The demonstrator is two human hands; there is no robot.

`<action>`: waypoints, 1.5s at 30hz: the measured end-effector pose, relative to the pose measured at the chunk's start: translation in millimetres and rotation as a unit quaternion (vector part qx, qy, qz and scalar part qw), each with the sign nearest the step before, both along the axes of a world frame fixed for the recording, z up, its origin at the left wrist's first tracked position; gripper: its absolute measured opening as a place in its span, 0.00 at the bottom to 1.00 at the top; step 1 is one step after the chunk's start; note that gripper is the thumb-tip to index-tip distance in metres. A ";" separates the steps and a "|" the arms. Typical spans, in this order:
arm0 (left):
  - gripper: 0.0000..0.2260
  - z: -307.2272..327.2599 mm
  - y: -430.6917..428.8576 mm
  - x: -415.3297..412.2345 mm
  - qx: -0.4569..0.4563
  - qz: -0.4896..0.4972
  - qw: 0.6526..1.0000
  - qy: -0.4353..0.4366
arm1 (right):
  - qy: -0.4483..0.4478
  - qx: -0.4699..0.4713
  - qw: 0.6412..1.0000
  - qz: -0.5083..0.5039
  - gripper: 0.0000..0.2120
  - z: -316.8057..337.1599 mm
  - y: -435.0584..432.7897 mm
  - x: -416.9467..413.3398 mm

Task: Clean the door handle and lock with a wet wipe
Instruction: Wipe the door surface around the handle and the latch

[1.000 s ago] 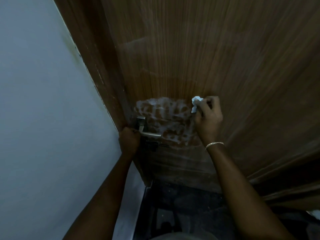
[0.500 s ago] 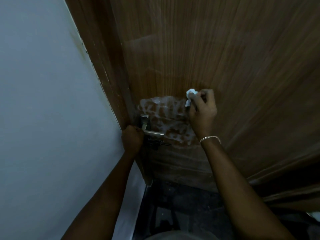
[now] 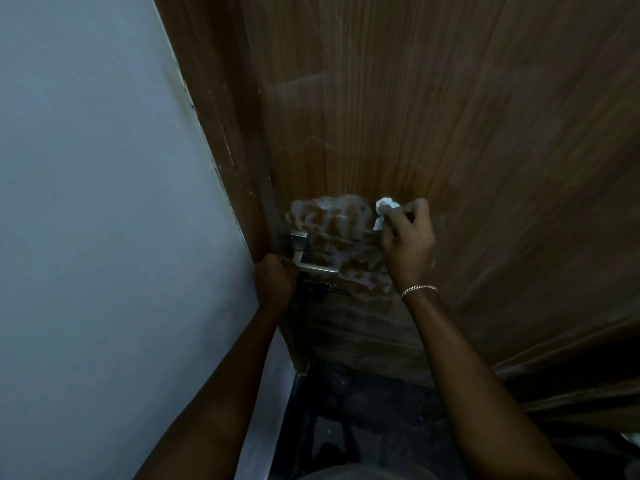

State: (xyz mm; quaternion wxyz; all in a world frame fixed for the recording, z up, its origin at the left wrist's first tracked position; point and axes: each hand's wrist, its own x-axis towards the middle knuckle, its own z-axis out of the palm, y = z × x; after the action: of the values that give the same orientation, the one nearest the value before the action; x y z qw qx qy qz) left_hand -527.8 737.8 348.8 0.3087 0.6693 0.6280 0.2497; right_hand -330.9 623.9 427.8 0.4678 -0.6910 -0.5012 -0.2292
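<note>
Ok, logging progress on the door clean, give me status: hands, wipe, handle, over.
Left hand gripping door edge by handle. Right hand pressing wet wipe on door beside foamy patch. Wipe off handle; lock clear.

An indoor doorway, likely in a home or similar building, though which kind of room cannot be told. A brown wood-grain door [image 3: 433, 116] with a worn, chipped edge stands beside a plain pale painted wall [image 3: 97, 202]. The door carries a brushed-metal lever handle [image 3: 308, 261] with a dark lock [image 3: 320, 289] just below it, and a whitish foamy smear [image 3: 339, 230] on the veneer. Below lies a dark floor [image 3: 363, 410]
</note>
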 end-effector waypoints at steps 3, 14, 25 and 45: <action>0.09 -0.9 1.4 -1.0 0.004 -0.005 1.000 0.000 | -0.012 0.011 1.000 0.002 0.07 10.1 17.2 -8.9; 0.11 1.7 1.1 -1.8 0.005 -0.006 1.000 0.018 | -0.011 -0.025 0.999 0.032 0.07 -5.6 39.4 -27.8; 0.09 2.4 -1.4 -4.3 0.005 -0.012 1.000 0.013 | -0.022 -0.064 0.997 0.039 0.06 -3.2 42.4 -50.1; 0.07 3.6 0.3 -5.5 -0.013 -0.017 1.000 0.014 | -0.045 -0.121 0.991 0.047 0.07 -7.6 69.0 -75.8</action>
State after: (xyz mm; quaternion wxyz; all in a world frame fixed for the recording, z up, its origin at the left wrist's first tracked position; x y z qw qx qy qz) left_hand -533.3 738.1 352.4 0.3128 0.6789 0.6243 0.2269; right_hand -406.7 692.9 420.2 0.3676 -0.7073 -0.5776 -0.1760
